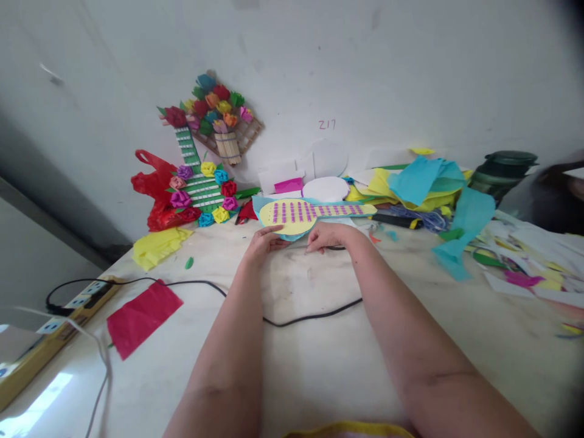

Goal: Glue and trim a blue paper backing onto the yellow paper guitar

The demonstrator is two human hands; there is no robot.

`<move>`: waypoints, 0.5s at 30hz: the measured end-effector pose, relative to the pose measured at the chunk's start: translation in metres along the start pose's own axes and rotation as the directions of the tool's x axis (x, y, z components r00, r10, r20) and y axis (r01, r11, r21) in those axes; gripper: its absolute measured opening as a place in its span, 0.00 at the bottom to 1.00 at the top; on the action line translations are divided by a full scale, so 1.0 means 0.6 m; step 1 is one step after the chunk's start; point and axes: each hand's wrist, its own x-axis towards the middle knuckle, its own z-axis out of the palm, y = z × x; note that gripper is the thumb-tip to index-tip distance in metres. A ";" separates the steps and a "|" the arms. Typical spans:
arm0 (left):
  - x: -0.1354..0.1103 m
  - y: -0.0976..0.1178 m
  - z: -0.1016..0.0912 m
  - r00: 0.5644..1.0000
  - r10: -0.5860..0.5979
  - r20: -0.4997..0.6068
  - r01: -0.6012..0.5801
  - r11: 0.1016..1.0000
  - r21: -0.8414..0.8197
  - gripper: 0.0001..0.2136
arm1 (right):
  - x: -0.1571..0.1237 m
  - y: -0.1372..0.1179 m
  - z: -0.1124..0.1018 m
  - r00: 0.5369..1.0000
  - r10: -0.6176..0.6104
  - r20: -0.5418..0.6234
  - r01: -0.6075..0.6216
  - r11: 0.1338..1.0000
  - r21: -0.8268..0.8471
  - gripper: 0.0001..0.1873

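A yellow guitar-shaped paper cutout (296,228) with rows of small purple pieces stands tilted toward me near the wall. Light blue crepe paper (257,204) shows behind its edge. My left hand (264,242) grips the lower left rim, thumb in front and fingers beneath. Just under the cutout's lower right edge is my right hand (322,237), its fingers pinched together close to the tabletop. Whatever those fingers hold, if anything, is too small to make out.
Left of the cutout stands a green guitar-shaped craft (201,191) with paper flowers. Blue and yellow crepe paper (422,179) and paper scraps (524,261) lie right. A black cable (314,317) crosses the table under my arms. Red paper (143,317) lies near a power strip (59,322).
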 end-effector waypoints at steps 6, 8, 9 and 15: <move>0.002 0.000 -0.002 1.000 -0.004 -0.005 0.004 1.000 -0.006 0.24 | 0.005 0.006 0.002 0.994 -0.017 -0.106 0.016 1.000 -0.011 0.09; 0.002 0.000 -0.003 1.000 -0.002 0.007 0.002 1.000 -0.007 0.24 | 0.003 0.004 0.001 0.991 -0.014 -0.133 0.013 1.000 -0.004 0.08; 0.002 0.000 -0.004 1.000 -0.001 0.016 0.001 1.000 -0.007 0.24 | 0.001 0.002 0.000 0.990 -0.008 -0.141 0.008 1.000 -0.001 0.08; 0.000 0.000 -0.004 1.000 -0.002 0.022 0.002 1.000 -0.002 0.24 | -0.002 -0.008 -0.002 0.980 -0.004 -0.199 0.000 1.000 -0.021 0.09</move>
